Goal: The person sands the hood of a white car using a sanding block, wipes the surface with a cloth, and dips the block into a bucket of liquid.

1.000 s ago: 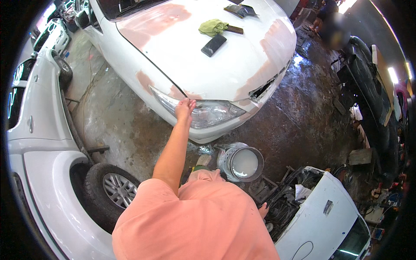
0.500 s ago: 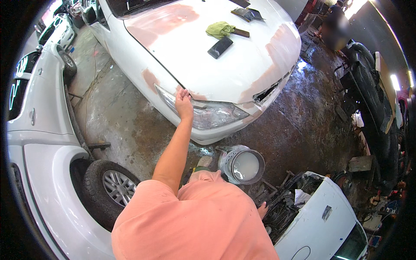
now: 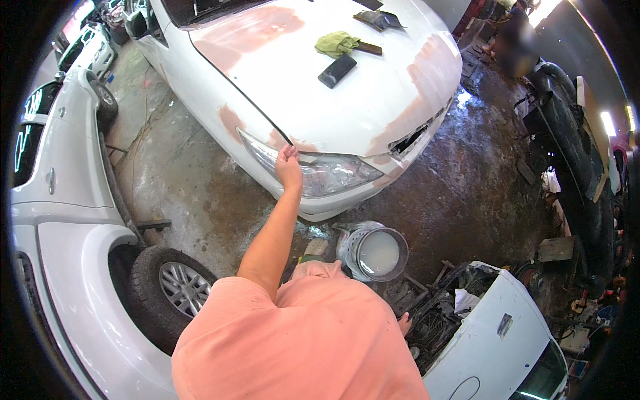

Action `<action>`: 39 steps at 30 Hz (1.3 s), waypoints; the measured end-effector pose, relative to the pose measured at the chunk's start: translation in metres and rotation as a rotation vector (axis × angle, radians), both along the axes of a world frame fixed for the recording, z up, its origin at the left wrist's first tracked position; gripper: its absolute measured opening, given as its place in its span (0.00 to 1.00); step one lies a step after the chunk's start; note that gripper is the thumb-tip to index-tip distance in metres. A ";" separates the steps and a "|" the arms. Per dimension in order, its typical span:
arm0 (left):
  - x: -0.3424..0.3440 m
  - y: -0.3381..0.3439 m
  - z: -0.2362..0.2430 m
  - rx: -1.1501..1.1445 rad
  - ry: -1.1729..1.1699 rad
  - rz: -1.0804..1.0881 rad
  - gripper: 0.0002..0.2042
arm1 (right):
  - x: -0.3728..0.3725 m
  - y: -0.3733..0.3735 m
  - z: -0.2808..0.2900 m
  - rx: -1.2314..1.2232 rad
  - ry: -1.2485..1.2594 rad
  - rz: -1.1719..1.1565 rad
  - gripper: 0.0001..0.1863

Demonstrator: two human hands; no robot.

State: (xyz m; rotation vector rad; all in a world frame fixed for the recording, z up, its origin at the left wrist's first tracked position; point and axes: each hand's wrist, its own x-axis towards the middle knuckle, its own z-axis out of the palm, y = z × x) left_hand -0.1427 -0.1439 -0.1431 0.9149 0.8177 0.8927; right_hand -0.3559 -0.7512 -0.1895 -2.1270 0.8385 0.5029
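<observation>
My left arm reaches to the front corner of a white car. There my left hand (image 3: 289, 162), its fingers curled together, rests by the gap between the hood (image 3: 320, 110) and the clear headlight (image 3: 340, 175). Whatever those fingers may pinch is too small to make out. Low by my side, my right hand (image 3: 405, 324) shows only in part and its fingers are unclear; the white car door (image 3: 493, 333) is close to it. On the hood lie a green cloth (image 3: 337, 44), a dark flat block (image 3: 337, 71) and a brown strip (image 3: 369, 49). Reddish-brown patches (image 3: 257, 30) mark the paint.
A bucket of cloudy water (image 3: 379, 255) stands on the wet floor (image 3: 453, 193) before the bumper. To the left is a silver vehicle (image 3: 73, 253) with its wheel (image 3: 175, 283) turned out. Black car parts (image 3: 567, 147) are piled at right, where another person (image 3: 517, 43) is.
My left hand has shifted slightly right and down along the headlight's upper edge. The things on the hood have stayed in place.
</observation>
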 end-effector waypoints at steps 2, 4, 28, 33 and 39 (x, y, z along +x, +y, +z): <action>-0.001 -0.007 0.001 -0.004 0.013 -0.009 0.19 | 0.001 0.002 0.001 -0.018 -0.014 0.008 0.43; -0.002 -0.010 -0.001 -0.012 0.019 -0.015 0.20 | 0.002 0.004 0.006 -0.043 -0.034 0.024 0.43; 0.057 -0.063 -0.001 -0.581 -0.133 -0.184 0.27 | -0.027 0.001 -0.012 -0.068 0.025 -0.106 0.46; 0.039 -0.040 -0.005 -0.566 -0.165 -0.208 0.31 | -0.024 -0.003 -0.013 -0.080 0.036 -0.072 0.46; 0.020 -0.011 -0.004 -0.543 -0.176 -0.073 0.27 | -0.015 0.009 -0.006 -0.116 0.088 -0.064 0.44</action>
